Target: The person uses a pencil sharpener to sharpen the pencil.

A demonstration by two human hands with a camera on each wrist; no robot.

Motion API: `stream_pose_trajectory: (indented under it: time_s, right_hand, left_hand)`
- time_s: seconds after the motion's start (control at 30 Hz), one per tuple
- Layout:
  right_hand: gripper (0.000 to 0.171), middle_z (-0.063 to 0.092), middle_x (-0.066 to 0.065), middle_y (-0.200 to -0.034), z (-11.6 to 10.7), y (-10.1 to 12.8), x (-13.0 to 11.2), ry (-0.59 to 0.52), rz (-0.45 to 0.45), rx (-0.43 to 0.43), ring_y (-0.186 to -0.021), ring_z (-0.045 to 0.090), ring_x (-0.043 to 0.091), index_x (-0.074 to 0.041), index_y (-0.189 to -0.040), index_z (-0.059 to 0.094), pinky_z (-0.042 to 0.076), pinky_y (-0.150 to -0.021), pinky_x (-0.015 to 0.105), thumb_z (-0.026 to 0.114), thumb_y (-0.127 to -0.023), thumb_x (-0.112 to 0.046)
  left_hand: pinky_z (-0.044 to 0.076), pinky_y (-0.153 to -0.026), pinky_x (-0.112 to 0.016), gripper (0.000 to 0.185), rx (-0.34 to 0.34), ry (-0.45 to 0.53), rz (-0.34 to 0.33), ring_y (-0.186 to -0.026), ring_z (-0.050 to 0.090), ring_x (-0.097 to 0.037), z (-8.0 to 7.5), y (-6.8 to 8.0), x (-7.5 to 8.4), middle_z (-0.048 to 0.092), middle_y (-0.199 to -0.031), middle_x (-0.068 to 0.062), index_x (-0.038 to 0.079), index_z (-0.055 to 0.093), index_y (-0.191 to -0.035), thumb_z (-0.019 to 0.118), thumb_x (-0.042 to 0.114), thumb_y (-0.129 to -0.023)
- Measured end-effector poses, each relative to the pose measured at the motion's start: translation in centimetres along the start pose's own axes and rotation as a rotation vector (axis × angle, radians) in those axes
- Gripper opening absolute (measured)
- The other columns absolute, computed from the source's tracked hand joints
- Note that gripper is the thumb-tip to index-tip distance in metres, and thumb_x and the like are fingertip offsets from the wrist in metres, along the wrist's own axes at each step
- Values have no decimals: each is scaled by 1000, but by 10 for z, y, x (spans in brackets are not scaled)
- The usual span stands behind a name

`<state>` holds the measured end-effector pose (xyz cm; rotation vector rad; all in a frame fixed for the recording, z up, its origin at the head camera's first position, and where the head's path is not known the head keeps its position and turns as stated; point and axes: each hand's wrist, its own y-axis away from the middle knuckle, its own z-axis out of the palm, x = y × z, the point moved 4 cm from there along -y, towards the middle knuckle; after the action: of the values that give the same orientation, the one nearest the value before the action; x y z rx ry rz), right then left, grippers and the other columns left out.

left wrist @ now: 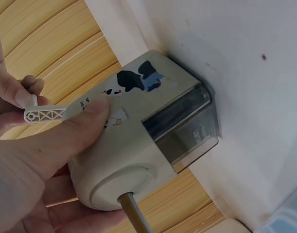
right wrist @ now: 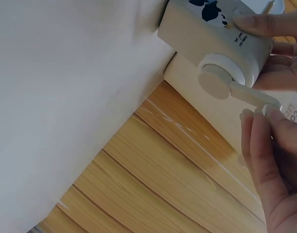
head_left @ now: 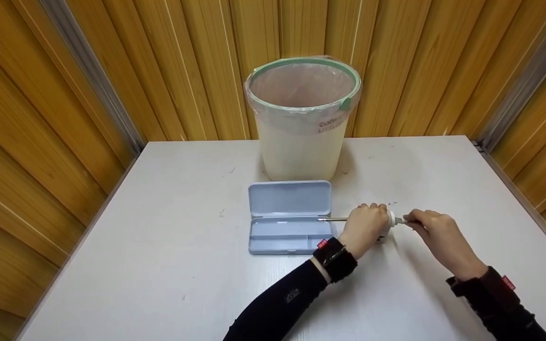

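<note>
A hand-crank pencil sharpener [left wrist: 124, 141] with cow pictures and a clear shavings drawer stands on the white table. My left hand [head_left: 364, 228] grips its body from above, the thumb lying across the printed side. From the sharpener's front hole a pencil [head_left: 337, 219] sticks out to the left, its far end over the pencil case. On the opposite side, my right hand [head_left: 443, 239] pinches the end of the crank handle [right wrist: 253, 95] between thumb and fingers. Below the pencil sits an open light-blue pencil case [head_left: 277, 244] with divided compartments.
Behind the pencil case stands a tall cream bin [head_left: 301, 147] with a green rim and a clear bag liner. Wood-look panels [head_left: 197, 71] close off the table [head_left: 159, 227] at the back and sides.
</note>
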<state>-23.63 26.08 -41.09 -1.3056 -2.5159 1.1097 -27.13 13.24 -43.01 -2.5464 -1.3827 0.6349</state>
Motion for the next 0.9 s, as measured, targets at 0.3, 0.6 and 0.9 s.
stream_pose_trajectory:
  time_s: [0.3, 0.6, 0.9]
  right_hand:
    - [19, 73, 14, -79, 7, -18, 18, 13, 9, 81, -68, 69, 27, 3, -84, 70, 50, -64, 14, 76, -71, 14]
    - [17, 73, 15, -79, 13, -21, 25, -17, 42, 83, -69, 69, 30, 4, -85, 71, 48, -65, 10, 74, -72, 14]
    - [14, 74, 16, -80, 18, -25, 29, -11, 86, 68, -70, 69, 31, 4, -85, 71, 52, -65, 21, 74, -74, 12]
  left_hand:
    - [54, -60, -16, 13, 1, -1, 8, -71, 63, -5, 0, 0, 2, 69, -87, 10, 20, 68, -103, 61, 17, -93]
    - [53, -57, -16, 14, -14, -17, 21, -69, 62, -4, 2, 0, 1, 68, -85, 10, 19, 69, -103, 59, 16, -94]
    - [53, -57, -16, 16, 23, -11, 36, -69, 62, -5, 2, 0, 0, 69, -85, 9, 18, 70, -104, 59, 14, -93]
